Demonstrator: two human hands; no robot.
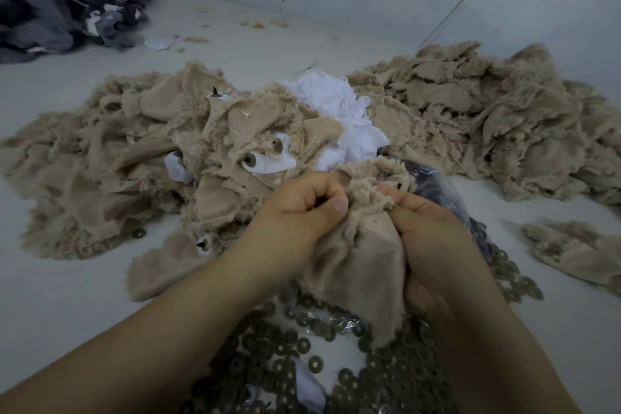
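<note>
Both hands hold one beige plush fabric piece (pixel 356 255) in front of me, its fuzzy side turned up at the top. My left hand (pixel 302 212) grips its left edge with curled fingers and the thumb pressed on the fur. My right hand (pixel 433 245) clutches its right side, fingertips pinching the fuzzy top near a small dark stud (pixel 400 185). Below the hands lies a heap of dull round washers (pixel 336 376) on the white surface.
A big pile of beige plush pieces (pixel 161 151) spreads left and centre, another (pixel 497 111) at the right, white fabric scraps (pixel 339 104) between them. A clear plastic bag (pixel 440 185) lies behind my right hand. Dark grey fabric (pixel 50 0) is heaped far left.
</note>
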